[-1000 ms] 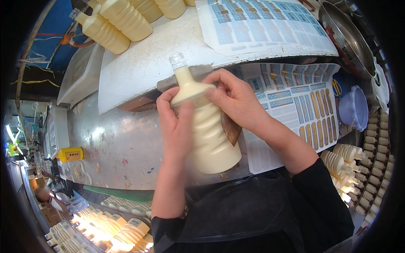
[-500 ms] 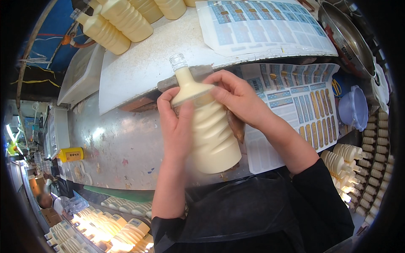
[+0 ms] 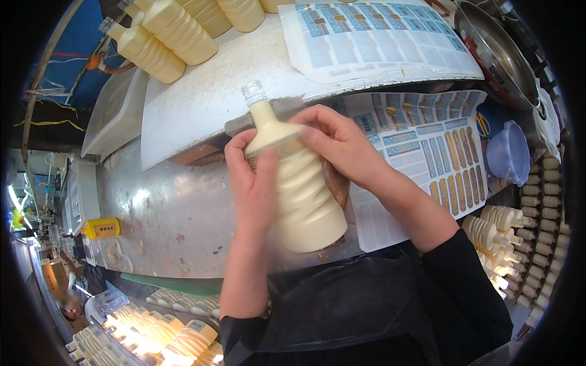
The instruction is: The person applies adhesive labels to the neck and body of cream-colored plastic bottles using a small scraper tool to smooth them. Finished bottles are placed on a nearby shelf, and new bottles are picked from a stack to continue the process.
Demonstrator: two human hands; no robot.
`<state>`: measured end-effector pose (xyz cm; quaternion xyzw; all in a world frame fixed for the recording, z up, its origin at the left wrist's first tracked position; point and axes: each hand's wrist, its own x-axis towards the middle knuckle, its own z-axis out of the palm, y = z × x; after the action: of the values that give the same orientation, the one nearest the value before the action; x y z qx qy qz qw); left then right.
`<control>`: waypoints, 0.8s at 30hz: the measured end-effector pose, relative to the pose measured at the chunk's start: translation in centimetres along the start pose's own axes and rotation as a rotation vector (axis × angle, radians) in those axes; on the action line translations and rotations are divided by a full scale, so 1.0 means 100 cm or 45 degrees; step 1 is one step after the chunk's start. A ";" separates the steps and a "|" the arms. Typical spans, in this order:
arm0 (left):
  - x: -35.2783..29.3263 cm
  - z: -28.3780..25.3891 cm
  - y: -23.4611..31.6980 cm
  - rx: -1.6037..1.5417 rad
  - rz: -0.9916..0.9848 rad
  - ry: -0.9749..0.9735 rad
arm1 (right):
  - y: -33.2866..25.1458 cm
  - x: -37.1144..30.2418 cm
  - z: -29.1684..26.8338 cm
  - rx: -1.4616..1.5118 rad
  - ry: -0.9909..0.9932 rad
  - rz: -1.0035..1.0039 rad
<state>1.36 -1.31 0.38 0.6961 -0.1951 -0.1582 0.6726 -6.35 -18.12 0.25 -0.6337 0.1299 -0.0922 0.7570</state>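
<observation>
A cream-coloured bottle with a clear threaded neck and spiral ridges lies tilted before me, its neck pointing away. My left hand is closed on the left of its shoulder, thumb on the front. On the right of the shoulder, my right hand presses with thumb and bent fingers. A thin greyish band crosses the shoulder between my thumbs; whether it is a label strip I cannot tell. Under the bottle, a worn brown support partly shows. Beside my right forearm lies a sheet of blue and gold labels.
More cream bottles stand on the white board at the back, near another label sheet. A yellow container sits left on the metal table. At right are a purple bucket, a metal pan and stacked bottles.
The surroundings have shifted slightly in view. Both hands keep their hold on the bottle, and its place on the support looks nearly the same.
</observation>
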 end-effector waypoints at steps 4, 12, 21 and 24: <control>0.000 -0.002 -0.004 0.015 -0.001 0.006 | 0.002 0.000 0.001 -0.054 0.003 -0.008; 0.000 -0.003 0.000 -0.072 -0.045 -0.005 | -0.016 -0.004 -0.024 0.039 0.065 0.105; -0.002 -0.002 0.007 -0.193 -0.090 -0.034 | -0.017 -0.021 0.002 -0.143 0.411 -0.198; 0.000 -0.005 -0.003 -0.195 -0.065 -0.004 | -0.014 -0.024 0.001 -0.330 0.555 -0.279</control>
<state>1.61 -0.82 0.07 0.6471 -0.1657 -0.1908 0.7193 -8.53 -17.57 1.82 -0.7007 0.2311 -0.2902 0.6094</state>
